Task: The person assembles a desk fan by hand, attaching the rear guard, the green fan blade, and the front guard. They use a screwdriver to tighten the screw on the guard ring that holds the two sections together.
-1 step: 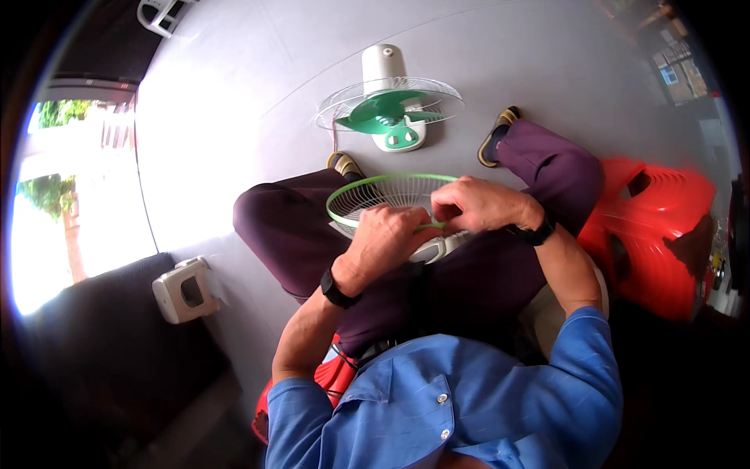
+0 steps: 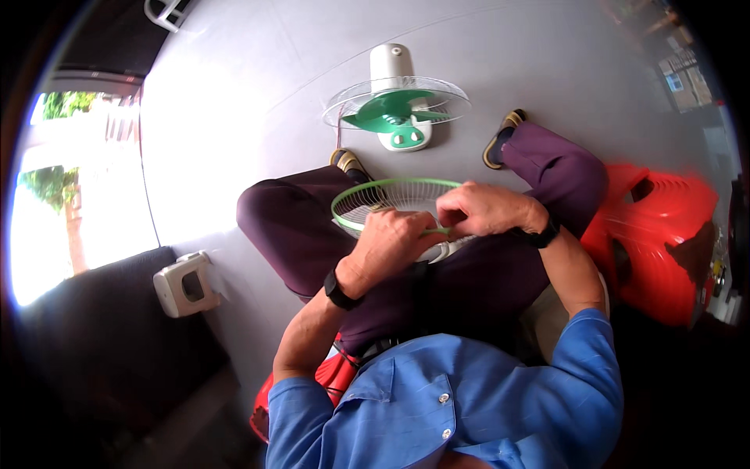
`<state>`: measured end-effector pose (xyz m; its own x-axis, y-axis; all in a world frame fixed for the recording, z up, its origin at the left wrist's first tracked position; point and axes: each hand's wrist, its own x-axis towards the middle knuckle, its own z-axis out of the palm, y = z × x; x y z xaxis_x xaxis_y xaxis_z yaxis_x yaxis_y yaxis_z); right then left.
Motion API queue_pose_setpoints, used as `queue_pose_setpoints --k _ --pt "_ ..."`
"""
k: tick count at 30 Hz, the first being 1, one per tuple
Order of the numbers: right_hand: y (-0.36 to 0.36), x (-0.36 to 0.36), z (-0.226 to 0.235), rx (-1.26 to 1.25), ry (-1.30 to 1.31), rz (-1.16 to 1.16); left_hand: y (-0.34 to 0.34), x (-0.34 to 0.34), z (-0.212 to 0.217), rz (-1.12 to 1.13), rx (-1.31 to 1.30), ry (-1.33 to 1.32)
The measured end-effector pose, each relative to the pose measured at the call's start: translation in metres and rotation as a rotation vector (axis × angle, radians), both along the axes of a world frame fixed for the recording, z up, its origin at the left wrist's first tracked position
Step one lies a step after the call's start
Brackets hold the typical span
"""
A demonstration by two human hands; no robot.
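Note:
A round wire fan guard (image 2: 406, 184) with a light green rim lies tilted over my lap. My left hand (image 2: 394, 241) is closed on the near part of its rim. Close beside it on the right, my right hand (image 2: 486, 209) pinches the same rim; its fingertips are partly hidden. Under my hands a white-grey part (image 2: 447, 250) shows, too covered to name. Ahead on the floor stands a fan (image 2: 391, 66) with green blades (image 2: 397, 105), a wire guard behind them and a green knob panel (image 2: 406, 138).
At my right is a red plastic stool (image 2: 656, 242), lying on its side. A white plastic appliance-like box (image 2: 186, 285) sits to the left by a dark panel (image 2: 101, 336). Near the far left stands part of a white chair (image 2: 164, 12). My feet are on the grey floor (image 2: 258, 94) beside the fan.
The whole view has shifted slightly to the right. Both hands stay on the guard's rim, with only a small shift of the fingers.

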<state>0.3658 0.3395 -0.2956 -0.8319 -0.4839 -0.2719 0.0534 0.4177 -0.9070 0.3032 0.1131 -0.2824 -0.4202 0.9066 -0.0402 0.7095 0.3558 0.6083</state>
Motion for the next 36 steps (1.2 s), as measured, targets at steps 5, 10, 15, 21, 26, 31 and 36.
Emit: queue_pose_setpoints --k 5,10,15,21,26,31,36 --pt "-0.014 -0.009 -0.001 -0.070 -0.049 0.137 -0.020 0.007 0.001 0.047 -0.017 -0.041" --pt "-0.018 -0.023 -0.001 -0.030 0.037 0.075 -0.038 -0.032 0.010 0.198 0.053 -0.260" --pt "-0.032 -0.019 0.007 0.052 0.294 0.130 -0.082 -0.129 -0.060 0.616 0.075 -0.018" --pt "-0.051 -0.006 0.006 0.241 0.587 0.149 -0.080 -0.174 -0.118 0.465 -0.715 -0.546" --pt "-0.046 0.005 -0.001 0.309 0.627 0.113 -0.068 -0.173 -0.186 0.351 -0.851 -0.868" --pt "-0.037 0.002 -0.020 0.296 0.554 0.146 -0.079 -0.177 -0.215 0.465 -0.629 -0.961" --pt "-0.043 0.000 -0.032 0.234 0.497 0.103 -0.082 -0.180 -0.228 0.455 -0.605 -0.696"
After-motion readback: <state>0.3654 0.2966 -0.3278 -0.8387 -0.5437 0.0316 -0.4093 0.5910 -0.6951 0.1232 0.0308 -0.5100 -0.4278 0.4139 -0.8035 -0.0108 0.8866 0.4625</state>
